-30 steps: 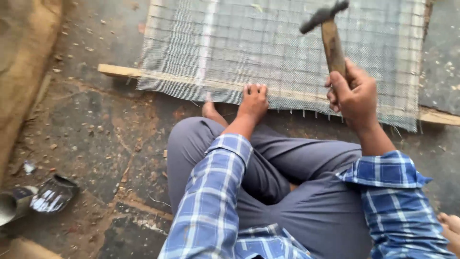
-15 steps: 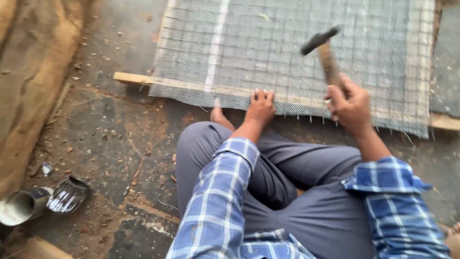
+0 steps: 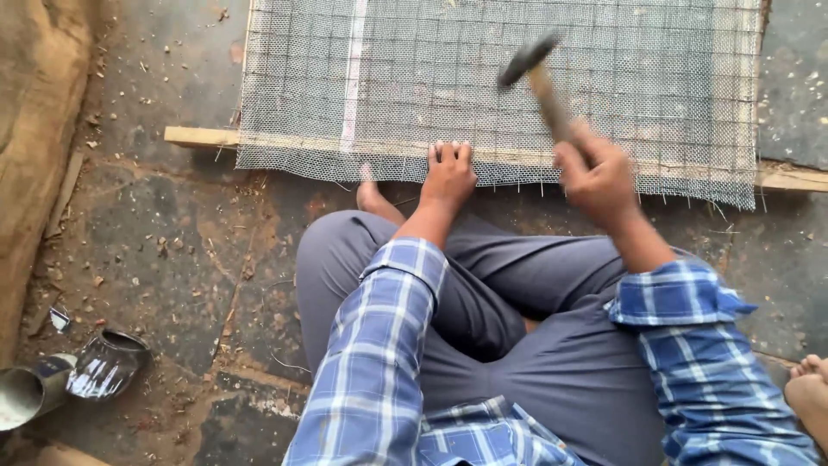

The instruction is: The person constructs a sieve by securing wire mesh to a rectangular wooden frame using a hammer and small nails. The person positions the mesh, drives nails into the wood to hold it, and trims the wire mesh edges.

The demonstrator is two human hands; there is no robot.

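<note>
On the floor, our left hand (image 3: pixel 448 177) presses flat on the wire mesh (image 3: pixel 517 78); our right hand (image 3: pixel 595 173) has its grip wrapped round a hammer (image 3: pixel 535 73).

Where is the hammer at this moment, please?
In the head view, the hammer is raised right of centre over the wire mesh, held in the right hand, beside the left hand.

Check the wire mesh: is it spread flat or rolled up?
Spread flat. The mesh lies open over the wooden strip, its frayed edge overhanging; the left hand presses that edge down.
</note>
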